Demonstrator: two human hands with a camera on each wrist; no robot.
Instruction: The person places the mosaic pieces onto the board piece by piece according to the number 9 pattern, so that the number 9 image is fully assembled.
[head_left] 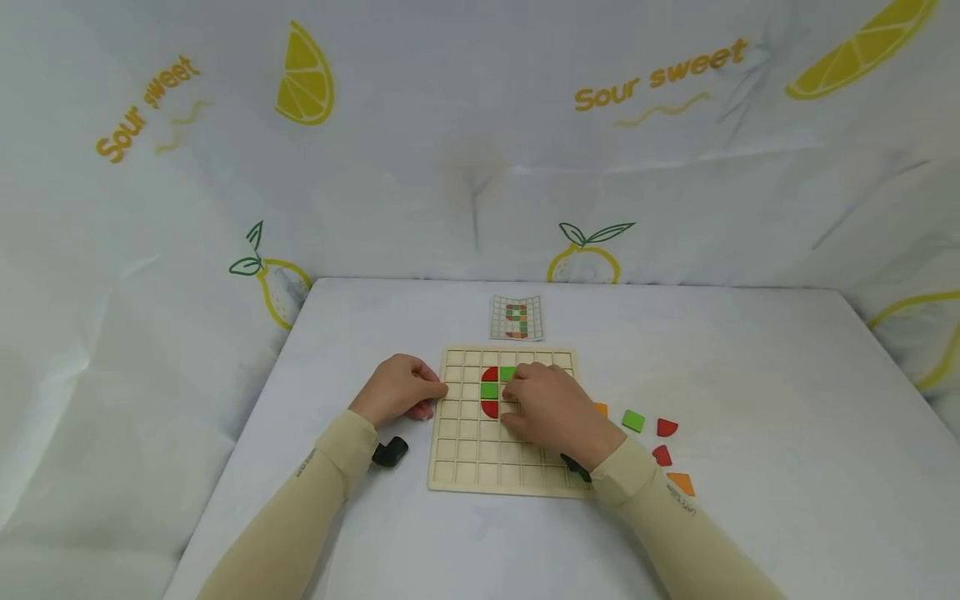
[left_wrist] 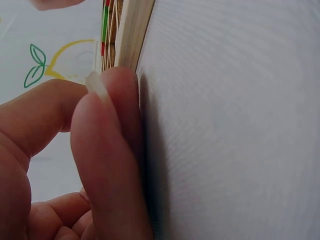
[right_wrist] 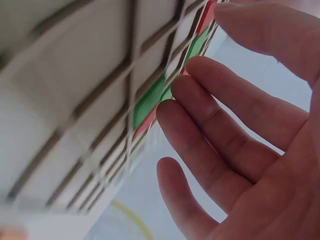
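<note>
A pale square grid board [head_left: 468,475] lies on the white table. Set in its cells are an upper red rounded piece [head_left: 491,374], a green square [head_left: 489,390] below it, a lower red rounded piece [head_left: 490,409] and another green square [head_left: 507,373] at the top. My left hand [head_left: 401,389] rests at the board's left edge, its fingertips right against the side [left_wrist: 135,35]. Over the board's right part, my right hand [head_left: 553,408] has its fingers spread, fingertips close to the pieces. In the right wrist view, the thumb tip overlaps a red piece [right_wrist: 206,19]; no piece shows gripped.
Behind the board stands a small pattern card [head_left: 516,318]. Loose pieces lie to the right: a green square [head_left: 633,420], two red ones including a rounded piece [head_left: 667,427], and orange ones [head_left: 681,483]. A black object [head_left: 390,452] sits beside the left wrist.
</note>
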